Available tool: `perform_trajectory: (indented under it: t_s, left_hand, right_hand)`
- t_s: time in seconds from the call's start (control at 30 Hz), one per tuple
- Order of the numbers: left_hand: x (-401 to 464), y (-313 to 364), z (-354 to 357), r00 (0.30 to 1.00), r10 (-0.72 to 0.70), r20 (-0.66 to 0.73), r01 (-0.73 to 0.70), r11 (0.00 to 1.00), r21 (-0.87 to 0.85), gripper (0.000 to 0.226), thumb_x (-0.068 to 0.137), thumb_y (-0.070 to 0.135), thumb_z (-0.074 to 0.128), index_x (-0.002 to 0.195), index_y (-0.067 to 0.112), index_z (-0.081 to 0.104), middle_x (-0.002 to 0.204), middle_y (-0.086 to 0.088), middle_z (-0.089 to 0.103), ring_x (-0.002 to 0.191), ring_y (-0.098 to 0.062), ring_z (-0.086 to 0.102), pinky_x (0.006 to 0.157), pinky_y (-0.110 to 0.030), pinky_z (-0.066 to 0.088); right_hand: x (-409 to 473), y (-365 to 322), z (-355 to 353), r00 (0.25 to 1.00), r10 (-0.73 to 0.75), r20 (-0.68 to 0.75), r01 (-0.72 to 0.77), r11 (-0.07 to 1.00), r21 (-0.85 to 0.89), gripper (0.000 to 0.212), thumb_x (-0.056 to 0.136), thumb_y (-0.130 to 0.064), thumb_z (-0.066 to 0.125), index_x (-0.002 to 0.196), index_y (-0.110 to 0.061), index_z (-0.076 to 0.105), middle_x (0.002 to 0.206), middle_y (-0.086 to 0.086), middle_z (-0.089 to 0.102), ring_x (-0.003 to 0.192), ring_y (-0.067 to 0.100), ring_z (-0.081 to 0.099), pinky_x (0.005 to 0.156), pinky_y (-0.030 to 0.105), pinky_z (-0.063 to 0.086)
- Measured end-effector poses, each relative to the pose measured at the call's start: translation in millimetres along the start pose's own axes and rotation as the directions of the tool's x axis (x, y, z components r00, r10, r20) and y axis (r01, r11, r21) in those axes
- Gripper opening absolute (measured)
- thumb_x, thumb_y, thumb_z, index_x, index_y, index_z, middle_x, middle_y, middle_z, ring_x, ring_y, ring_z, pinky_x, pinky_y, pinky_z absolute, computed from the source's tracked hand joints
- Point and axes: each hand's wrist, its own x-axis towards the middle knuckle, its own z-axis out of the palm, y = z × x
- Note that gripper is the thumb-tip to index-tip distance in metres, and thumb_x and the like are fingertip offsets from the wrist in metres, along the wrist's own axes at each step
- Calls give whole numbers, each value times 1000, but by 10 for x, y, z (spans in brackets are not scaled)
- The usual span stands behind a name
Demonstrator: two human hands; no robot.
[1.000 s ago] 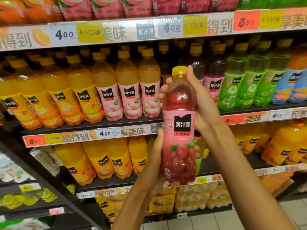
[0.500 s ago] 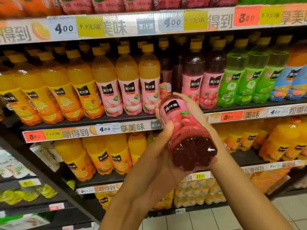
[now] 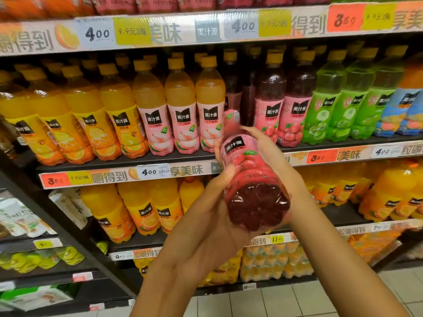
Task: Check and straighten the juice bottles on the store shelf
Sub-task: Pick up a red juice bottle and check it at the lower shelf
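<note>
Red juice bottle (image 3: 249,177) tipped base-to-camera, cap toward 12 o'clock; left hand (image 3: 212,216) cups it from 8 o'clock — right hand (image 3: 274,154) wraps it from 2 o'clock.

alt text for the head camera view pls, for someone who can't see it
Two bare hands, the left hand and the right hand, hold a red juice bottle tipped with its base toward the camera. Behind it, store shelves hold rows of upright orange, peach, red and green juice bottles.
</note>
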Motion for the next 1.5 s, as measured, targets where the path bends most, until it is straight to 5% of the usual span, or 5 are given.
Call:
perform_trajectory:
  t_s: [0.47, 0.77, 1.0, 1.2, 1.5]
  left_hand:
    - [216, -59, -332, 964, 263, 27, -203, 672, 713, 46, 72, 38, 69, 116, 30, 58, 106, 0, 72, 98, -18, 69, 73, -25, 55]
    - [465, 13, -477, 829, 553, 82, -354, 407, 842, 57, 64, -7, 79, 111, 18, 59, 97, 5, 71, 90, -5, 67, 76, -16, 51]
    - [537, 49, -572, 852, 514, 98, -321, 366, 873, 59, 61, 26, 77, 116, 13, 59, 101, 19, 71, 97, 0, 66, 78, -15, 52]
    - [486, 117, -693, 857, 499, 132, -342, 357, 869, 70, 54, 20, 88, 116, 32, 58, 111, 16, 69, 106, -3, 63, 80, -14, 49]
    - [402, -157, -693, 971, 238, 27, -190, 694, 694, 91, 66, 67, 68, 140, 30, 31, 127, -2, 63, 116, -20, 61, 92, -35, 52]
  right_hand:
    - [-233, -454, 235, 800, -468, 376, 537, 837, -102, 33, 95, -33, 41, 106, -8, 59, 87, 11, 68, 86, 27, 65, 86, 46, 51]
    - [-574, -337, 79, 589, -453, 669, 782, 527, -333, 35, 76, -19, 67, 109, -11, 60, 105, 11, 65, 102, 29, 63, 91, 46, 51]
    - [-674, -365, 99, 451, -299, 841, 871, 352, -342, 34, 70, -5, 75, 101, -9, 61, 104, 13, 62, 106, 25, 57, 94, 38, 44]
    - [-507, -438, 44, 496, -396, 773, 829, 481, -285, 31, 76, -22, 67, 103, -7, 60, 100, 13, 62, 99, 28, 62, 85, 40, 49]
    - [-148, -349, 81, 854, -347, 388, 431, 889, -153, 19, 85, -26, 61, 86, -7, 65, 77, 8, 68, 74, 24, 65, 74, 36, 54]
